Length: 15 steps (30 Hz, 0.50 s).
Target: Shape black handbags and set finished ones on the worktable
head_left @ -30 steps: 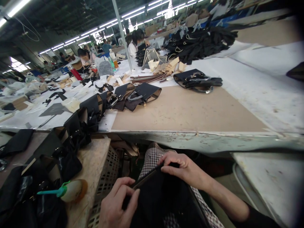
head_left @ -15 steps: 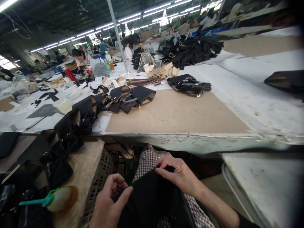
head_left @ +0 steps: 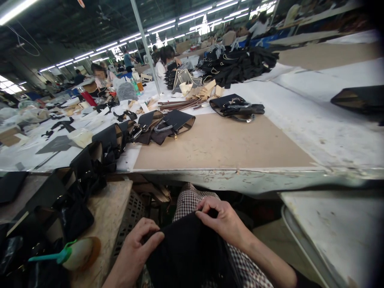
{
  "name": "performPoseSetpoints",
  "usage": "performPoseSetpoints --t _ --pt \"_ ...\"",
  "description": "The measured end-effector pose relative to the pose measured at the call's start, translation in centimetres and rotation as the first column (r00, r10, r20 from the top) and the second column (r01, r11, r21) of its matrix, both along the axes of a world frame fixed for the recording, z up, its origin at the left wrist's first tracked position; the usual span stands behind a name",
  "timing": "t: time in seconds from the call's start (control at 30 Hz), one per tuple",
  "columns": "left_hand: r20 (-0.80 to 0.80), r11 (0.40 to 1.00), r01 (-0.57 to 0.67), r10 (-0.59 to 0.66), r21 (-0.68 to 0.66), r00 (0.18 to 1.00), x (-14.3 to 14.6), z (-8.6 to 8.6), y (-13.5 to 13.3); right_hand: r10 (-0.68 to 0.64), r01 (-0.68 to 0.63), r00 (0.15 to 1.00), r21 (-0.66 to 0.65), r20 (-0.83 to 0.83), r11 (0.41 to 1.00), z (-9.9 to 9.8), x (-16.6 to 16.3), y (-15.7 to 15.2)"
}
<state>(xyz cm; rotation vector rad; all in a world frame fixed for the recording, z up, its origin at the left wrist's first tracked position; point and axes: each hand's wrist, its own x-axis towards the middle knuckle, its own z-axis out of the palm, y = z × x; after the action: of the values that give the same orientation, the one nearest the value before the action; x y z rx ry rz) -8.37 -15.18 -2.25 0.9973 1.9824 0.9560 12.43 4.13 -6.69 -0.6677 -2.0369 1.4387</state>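
A black bag (head_left: 186, 252) lies over my lap on checked cloth (head_left: 192, 196), its upper edge stretched between my hands. My left hand (head_left: 139, 244) pinches the left end of that edge between thumb and fingers. At the right end, my right hand (head_left: 217, 214) grips the same edge with thumb and forefinger. The lower part of the bag is dark and runs out of the picture, so its details are hard to make out.
The worktable's edge (head_left: 237, 172) runs just beyond my knees. Black bags (head_left: 177, 122) line its left side, and another bag (head_left: 235, 106) lies farther back. On a wooden board at left stands a glue bottle (head_left: 78, 255) with a green spout. Co-workers sit beyond the table.
My left hand has shifted slightly left and up along with the bag's edge, which looks more spread out. The right hand keeps its pinch almost in place. The view has tilted a little.
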Motion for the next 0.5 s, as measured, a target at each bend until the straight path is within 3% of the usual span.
performPoseSetpoints --t 0.3,0.4,0.5 --pt "-0.231 0.998 -0.047 0.053 0.028 0.972 1.9 0.1 -1.1 0.013 -0.013 1.000 -0.027 -0.009 1.000 -0.2 0.0 0.0" --pt "-0.248 0.992 0.033 -0.062 -0.120 0.967 0.8 1.2 -0.4 -0.001 0.001 1.000 -0.025 -0.008 1.000 0.0 0.2 -0.1" --pt "-0.196 0.944 0.170 -0.230 -0.281 0.953 -0.1 2.8 1.4 -0.008 0.007 1.000 -0.026 -0.024 1.000 0.0 0.4 -0.3"
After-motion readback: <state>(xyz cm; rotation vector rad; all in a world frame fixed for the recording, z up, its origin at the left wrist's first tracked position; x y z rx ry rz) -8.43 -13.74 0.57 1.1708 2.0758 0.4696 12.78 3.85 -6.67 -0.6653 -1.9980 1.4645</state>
